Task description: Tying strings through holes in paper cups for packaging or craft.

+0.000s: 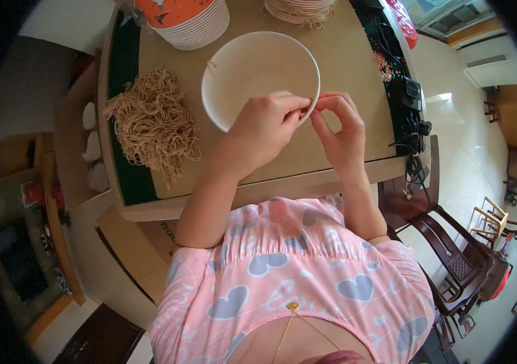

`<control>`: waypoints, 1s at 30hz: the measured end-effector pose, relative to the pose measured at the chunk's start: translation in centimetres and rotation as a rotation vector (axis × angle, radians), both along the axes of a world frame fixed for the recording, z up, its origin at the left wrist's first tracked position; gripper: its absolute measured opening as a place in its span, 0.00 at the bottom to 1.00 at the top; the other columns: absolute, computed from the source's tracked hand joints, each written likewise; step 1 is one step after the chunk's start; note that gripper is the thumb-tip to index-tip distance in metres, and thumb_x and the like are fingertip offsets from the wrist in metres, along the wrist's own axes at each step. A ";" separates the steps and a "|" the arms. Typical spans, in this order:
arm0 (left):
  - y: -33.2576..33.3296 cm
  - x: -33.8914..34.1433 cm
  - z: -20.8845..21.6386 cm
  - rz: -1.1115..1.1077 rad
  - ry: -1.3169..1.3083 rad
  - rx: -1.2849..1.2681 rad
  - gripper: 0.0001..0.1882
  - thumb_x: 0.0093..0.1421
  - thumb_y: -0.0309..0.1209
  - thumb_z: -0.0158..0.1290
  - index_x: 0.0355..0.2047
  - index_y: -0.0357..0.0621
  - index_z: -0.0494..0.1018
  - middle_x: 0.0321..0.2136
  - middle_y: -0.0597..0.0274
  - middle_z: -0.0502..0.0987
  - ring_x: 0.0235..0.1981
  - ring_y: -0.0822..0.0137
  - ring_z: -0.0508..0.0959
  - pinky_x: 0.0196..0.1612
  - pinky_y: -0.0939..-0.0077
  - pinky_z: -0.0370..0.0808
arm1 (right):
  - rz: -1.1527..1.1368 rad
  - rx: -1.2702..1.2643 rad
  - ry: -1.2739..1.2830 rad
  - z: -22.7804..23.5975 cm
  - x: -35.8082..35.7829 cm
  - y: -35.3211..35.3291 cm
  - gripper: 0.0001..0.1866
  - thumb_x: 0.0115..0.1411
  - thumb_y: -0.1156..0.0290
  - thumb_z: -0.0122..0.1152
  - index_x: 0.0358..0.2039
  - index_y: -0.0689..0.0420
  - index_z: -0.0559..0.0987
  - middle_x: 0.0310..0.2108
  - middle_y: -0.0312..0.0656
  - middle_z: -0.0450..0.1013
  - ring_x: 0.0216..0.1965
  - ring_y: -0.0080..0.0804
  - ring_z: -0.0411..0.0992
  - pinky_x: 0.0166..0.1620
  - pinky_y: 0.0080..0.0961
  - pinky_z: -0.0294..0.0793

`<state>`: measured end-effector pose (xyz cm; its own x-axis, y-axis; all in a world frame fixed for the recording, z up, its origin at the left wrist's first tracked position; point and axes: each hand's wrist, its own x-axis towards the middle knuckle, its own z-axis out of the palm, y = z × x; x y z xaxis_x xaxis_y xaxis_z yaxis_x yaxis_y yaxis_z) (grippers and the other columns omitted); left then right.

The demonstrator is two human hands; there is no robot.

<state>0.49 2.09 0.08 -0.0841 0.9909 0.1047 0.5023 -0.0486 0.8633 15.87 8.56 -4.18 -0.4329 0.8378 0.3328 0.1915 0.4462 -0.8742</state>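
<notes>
A white paper bucket (222, 64) stands on the brown board in front of me, its open mouth facing up. A short bit of beige cord (212, 68) hangs at its left inner wall. My left hand (261, 127) reaches over the near rim, its fingers closed on the rim's right side. Just outside that same stretch of rim, my right hand (343, 130) pinches with thumb and fingertips. What lies between the right fingertips is too small and hidden to make out. A loose heap of beige cords (155, 121) lies left of the bucket.
A stack of orange-printed paper buckets (201, 30) stands at the far left, and another stack with cords (301, 11) at the far edge. A black device (408, 94) and cables (416, 167) line the table's right side. A dark wooden chair (452, 249) stands right of me.
</notes>
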 end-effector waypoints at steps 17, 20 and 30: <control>0.2 1.4 -0.9 0.178 0.047 -0.082 0.05 0.59 0.25 0.52 0.32 0.36 0.72 0.27 0.49 0.78 0.30 0.55 0.80 0.33 0.66 0.75 | 0.165 -0.590 0.344 0.4 1.6 -1.6 0.08 0.62 0.81 0.53 0.42 0.61 0.68 0.31 0.38 0.74 0.35 0.21 0.73 0.36 0.16 0.71; 0.0 1.1 -0.6 0.152 -0.036 -0.136 0.04 0.59 0.25 0.51 0.33 0.36 0.72 0.28 0.49 0.79 0.31 0.57 0.81 0.34 0.68 0.75 | 0.122 -0.464 0.293 1.9 1.2 -2.0 0.07 0.62 0.81 0.52 0.42 0.62 0.69 0.33 0.39 0.74 0.36 0.21 0.73 0.37 0.16 0.71; -0.5 0.2 -1.4 0.118 -0.481 -0.177 0.03 0.66 0.23 0.43 0.38 0.36 0.65 0.25 0.64 0.72 0.26 0.77 0.74 0.30 0.80 0.74 | 0.160 -0.143 0.049 3.5 -0.7 -2.1 0.14 0.55 0.86 0.57 0.43 0.62 0.72 0.37 0.37 0.75 0.26 0.15 0.67 0.31 0.13 0.69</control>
